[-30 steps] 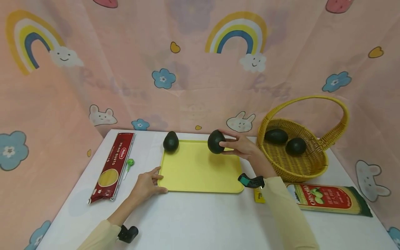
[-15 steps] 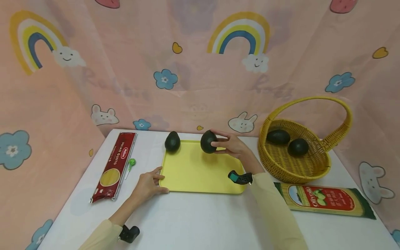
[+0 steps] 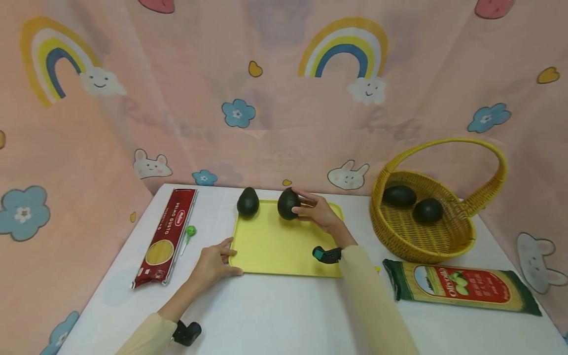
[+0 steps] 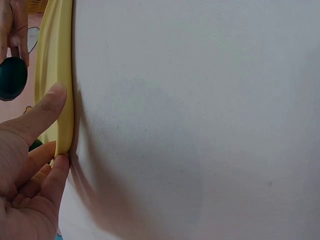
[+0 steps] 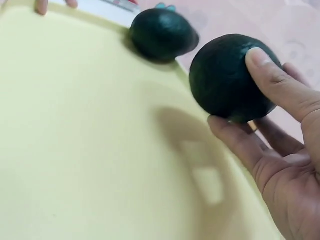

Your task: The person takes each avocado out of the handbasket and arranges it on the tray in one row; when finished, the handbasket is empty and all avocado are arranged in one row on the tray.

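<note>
A dark green avocado point(image 3: 288, 203) is gripped by my right hand point(image 3: 318, 212), the thumb on one side and the fingers round the other. In the right wrist view this avocado point(image 5: 232, 77) is above the tray's far edge, its shadow on the tray below. Another avocado point(image 3: 248, 202) lies at the far left corner of the yellow tray point(image 3: 275, 251). At the tray's near left corner, my left hand point(image 3: 213, 264) holds the rim; the left wrist view has the thumb on the rim point(image 4: 65, 65) and fingers around the corner.
A yellow wicker basket point(image 3: 461, 241) with two avocados point(image 3: 399, 196) stands at the right. In front of it lies a green-ended pasta pack point(image 3: 466, 287). On the left are a red pasta pack point(image 3: 166, 236) and a green lollipop point(image 3: 190, 230). A patterned cloth point(image 3: 284, 138) hangs behind.
My right hand has carried its avocado leftward over the tray, nearer the other avocado. The left hand has stayed at the tray corner. The head view has shifted slightly.
</note>
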`<state>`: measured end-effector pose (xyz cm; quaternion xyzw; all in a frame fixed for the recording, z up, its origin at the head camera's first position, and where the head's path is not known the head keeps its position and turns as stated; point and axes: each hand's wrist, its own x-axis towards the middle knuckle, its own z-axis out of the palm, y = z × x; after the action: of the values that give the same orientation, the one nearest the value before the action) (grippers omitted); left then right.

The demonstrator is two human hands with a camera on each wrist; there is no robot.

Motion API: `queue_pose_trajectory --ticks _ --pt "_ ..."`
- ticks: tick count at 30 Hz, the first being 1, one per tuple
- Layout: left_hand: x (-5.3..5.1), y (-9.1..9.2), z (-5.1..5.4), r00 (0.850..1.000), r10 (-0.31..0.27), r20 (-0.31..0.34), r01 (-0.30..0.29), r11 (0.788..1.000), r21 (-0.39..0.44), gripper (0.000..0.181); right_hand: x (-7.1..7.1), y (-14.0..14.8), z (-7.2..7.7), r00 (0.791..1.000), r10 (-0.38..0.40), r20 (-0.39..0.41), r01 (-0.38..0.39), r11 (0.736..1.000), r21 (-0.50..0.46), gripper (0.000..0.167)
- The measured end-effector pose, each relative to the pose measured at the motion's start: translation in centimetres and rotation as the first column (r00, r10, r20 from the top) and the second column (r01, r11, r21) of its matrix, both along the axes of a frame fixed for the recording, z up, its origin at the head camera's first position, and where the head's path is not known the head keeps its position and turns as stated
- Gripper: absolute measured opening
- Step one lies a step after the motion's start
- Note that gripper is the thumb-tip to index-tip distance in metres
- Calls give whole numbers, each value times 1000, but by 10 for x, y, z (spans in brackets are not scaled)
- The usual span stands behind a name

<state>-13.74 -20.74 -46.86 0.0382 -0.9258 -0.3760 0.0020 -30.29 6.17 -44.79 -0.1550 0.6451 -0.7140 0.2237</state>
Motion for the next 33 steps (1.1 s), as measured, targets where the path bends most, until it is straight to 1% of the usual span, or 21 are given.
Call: queue_pose_trajectory --ticks 4,9,14,20,27,33 --pt "0 1 1 1000 0 -5 0 1000 5 52 -3 -6 -10 999 -25 -29 26 1000 17 62" --pt "0 1 2 1000 -2 -15 2 1000 12 53 -6 -12 -16 999 -34 -40 36 998 49 62" --pt "-1 1 4 1000 3 -5 -3 1000 16 53 -8 -18 -18 999 -29 -44 31 997 64 62" --pt "-1 1 4 1000 -4 -15 4 1000 10 52 -11 -28 -19 999 -22 -36 25 996 88 61" --pt "-1 -1 0 1000 0 -13 1 1000 18 53 -8 -37 -21 1000 8 -9 -7 998 61 61" --pt "-1 -2 -3 1000 1 -12 -1 1000 21 53 -7 -41 -23 1000 1 6 -1 999 47 61"
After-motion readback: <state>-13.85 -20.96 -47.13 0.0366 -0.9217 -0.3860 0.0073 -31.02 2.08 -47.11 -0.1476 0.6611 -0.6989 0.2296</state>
